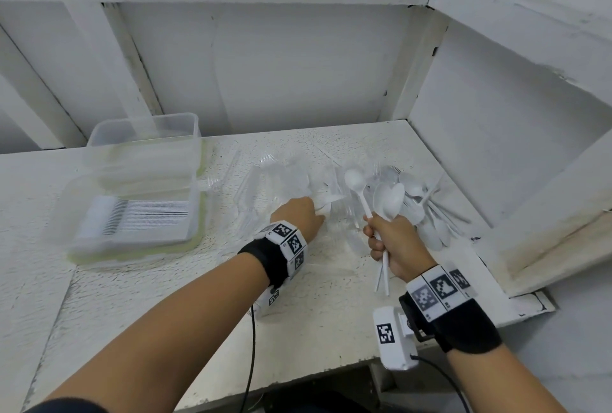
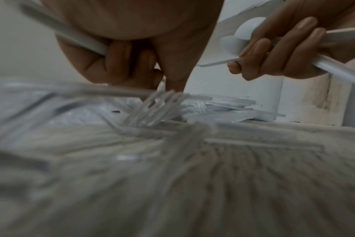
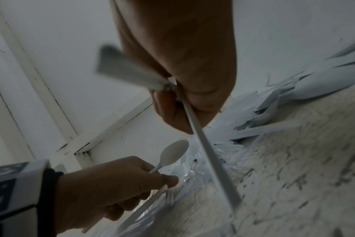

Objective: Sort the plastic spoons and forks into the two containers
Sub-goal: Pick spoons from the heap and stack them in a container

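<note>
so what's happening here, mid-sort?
A person is sorting a mixed pile of plastic cutlery on a white shelf. The right hand holds a bunch of white spoons by their handles, bowls up. The left hand is down in the pile, pinching a white spoon by its handle. Two clear containers stand at the left of the shelf; what they hold is hard to tell.

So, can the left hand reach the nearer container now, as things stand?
Probably yes: the left hand holds a white spoon, and bare table lies between it and the nearer container, which stands open.
</note>
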